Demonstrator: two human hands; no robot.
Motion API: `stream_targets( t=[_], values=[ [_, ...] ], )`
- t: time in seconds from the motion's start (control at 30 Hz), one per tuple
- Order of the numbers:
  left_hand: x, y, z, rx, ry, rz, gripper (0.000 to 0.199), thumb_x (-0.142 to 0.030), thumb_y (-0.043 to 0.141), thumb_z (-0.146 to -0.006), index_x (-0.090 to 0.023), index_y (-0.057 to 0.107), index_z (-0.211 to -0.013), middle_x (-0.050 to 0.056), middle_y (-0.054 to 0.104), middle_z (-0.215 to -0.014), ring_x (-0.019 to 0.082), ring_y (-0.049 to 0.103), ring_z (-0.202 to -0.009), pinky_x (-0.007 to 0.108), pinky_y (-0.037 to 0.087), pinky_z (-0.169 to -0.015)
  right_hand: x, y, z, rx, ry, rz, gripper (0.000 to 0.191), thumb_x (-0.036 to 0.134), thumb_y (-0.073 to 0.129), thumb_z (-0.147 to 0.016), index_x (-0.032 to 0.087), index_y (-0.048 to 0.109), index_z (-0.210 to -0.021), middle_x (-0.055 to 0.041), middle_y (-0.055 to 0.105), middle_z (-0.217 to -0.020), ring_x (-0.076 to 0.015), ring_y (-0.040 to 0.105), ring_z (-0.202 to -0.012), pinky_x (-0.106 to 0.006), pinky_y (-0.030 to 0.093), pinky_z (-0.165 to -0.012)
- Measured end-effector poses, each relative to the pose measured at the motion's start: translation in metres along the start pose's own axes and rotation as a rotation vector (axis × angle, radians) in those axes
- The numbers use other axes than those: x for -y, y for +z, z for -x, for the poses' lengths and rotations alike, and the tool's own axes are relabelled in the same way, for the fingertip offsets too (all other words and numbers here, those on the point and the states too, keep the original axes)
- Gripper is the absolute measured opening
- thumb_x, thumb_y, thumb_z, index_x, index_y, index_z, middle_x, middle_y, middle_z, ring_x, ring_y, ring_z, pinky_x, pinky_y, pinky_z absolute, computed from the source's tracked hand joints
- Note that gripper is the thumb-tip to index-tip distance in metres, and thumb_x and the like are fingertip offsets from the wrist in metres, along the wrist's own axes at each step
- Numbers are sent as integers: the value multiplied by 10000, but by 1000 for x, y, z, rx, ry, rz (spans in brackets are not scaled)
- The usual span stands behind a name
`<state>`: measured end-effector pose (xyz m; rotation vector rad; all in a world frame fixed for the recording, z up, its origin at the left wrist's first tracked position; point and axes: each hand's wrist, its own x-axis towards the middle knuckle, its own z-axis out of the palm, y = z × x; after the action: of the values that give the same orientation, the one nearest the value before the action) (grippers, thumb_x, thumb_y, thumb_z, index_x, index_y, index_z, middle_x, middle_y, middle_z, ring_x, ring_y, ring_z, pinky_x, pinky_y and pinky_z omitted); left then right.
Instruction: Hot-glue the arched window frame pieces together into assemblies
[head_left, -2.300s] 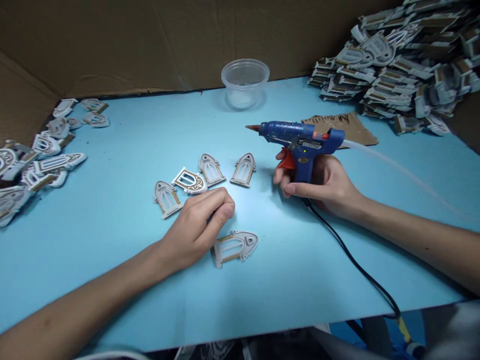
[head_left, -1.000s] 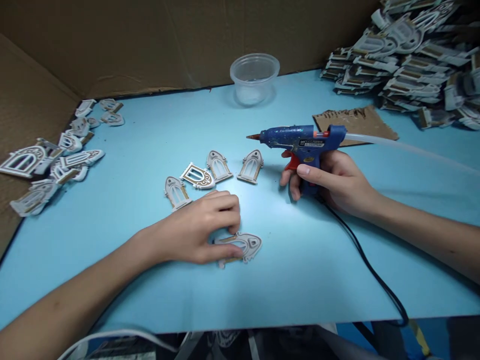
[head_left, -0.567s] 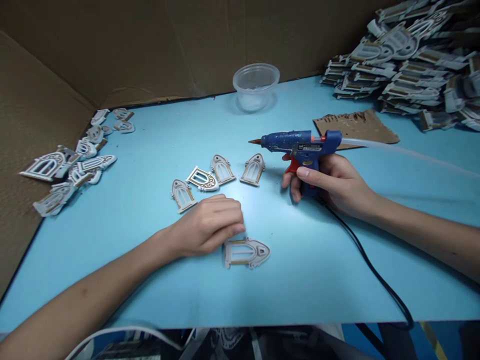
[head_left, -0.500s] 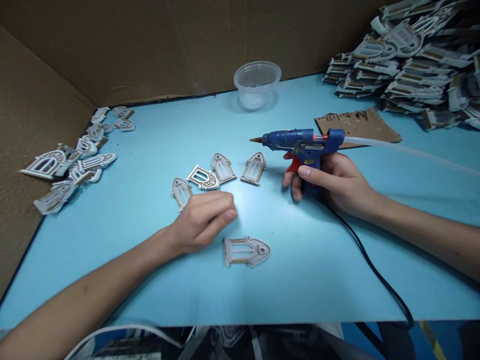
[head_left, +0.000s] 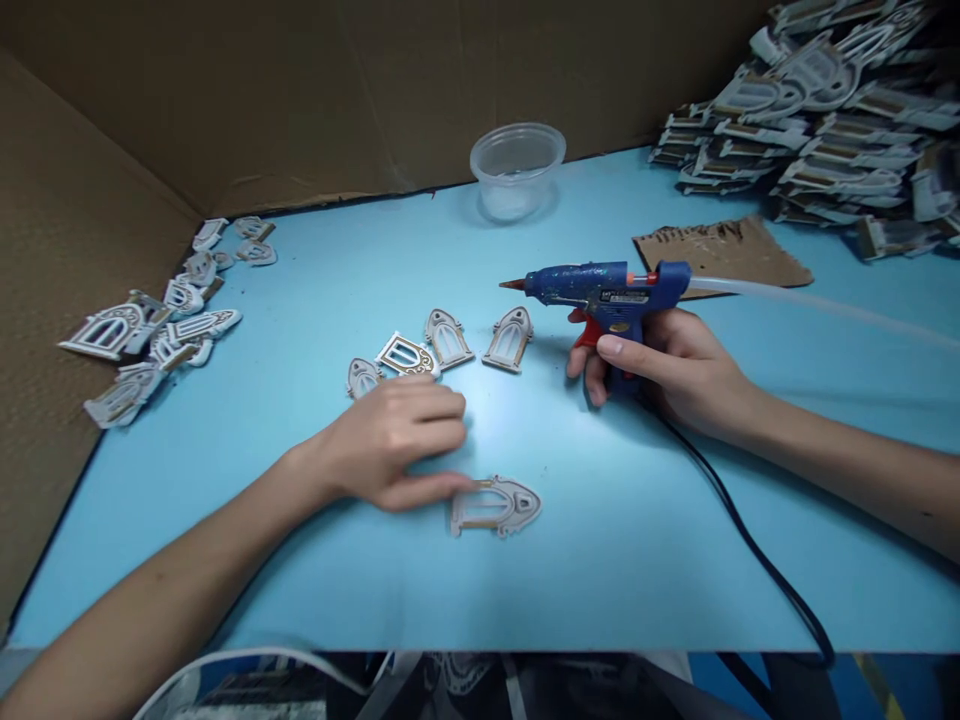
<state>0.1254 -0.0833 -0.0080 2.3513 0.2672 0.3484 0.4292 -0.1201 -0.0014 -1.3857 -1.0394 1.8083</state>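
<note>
My right hand [head_left: 675, 365] is wrapped round the handle of a blue hot glue gun [head_left: 611, 290], its nozzle pointing left above the table and fingers by the red trigger. My left hand [head_left: 397, 435] is open, thumb apart from the bent fingers. The thumb tip overlaps the upper left edge of a small arched window-frame piece [head_left: 499, 505] lying flat; whether it touches is hard to tell. Just beyond that hand lie more frame pieces: a grey one [head_left: 363, 376] partly hidden by the hand, a white and gold one [head_left: 407, 355], and two grey arched ones [head_left: 448, 338] [head_left: 508, 340].
A clear plastic tub [head_left: 517, 170] stands at the back against the cardboard wall [head_left: 337, 100]. Torn cardboard [head_left: 724, 250] lies behind the glue gun. Loose pieces [head_left: 112, 335] are scattered at left; a tall pile [head_left: 817, 120] fills the back right. A black cord [head_left: 739, 520] trails right.
My left hand has opened from a loose fist, its thumb reaching down to the near window-frame piece. The glue gun stays nearly still in my right hand. The view has shifted slightly.
</note>
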Motion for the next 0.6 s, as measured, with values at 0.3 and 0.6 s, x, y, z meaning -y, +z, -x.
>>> stream_targets(
  t=[0.3, 0.6],
  values=[
    [-13, 6, -7, 223, -11, 64, 236, -242, 473, -967, -186, 468, -738, 44, 515, -747, 192, 427, -700, 379, 321, -657, 1, -1, 0, 15, -27, 35, 289, 431, 684, -969, 160, 590, -1008, -57, 716, -890, -147, 646, -606, -316, 512, -610],
    [-9, 9, -6, 177, -62, 243, 282, -231, 394, -1071, -191, 474, -803, 47, 563, -776, 185, 477, -732, 373, 360, -714, -2, -2, -1, 12, -11, 35, 280, 419, 673, -979, 163, 601, -1067, -61, 722, -917, -146, 649, -621, -314, 512, -623]
  ],
)
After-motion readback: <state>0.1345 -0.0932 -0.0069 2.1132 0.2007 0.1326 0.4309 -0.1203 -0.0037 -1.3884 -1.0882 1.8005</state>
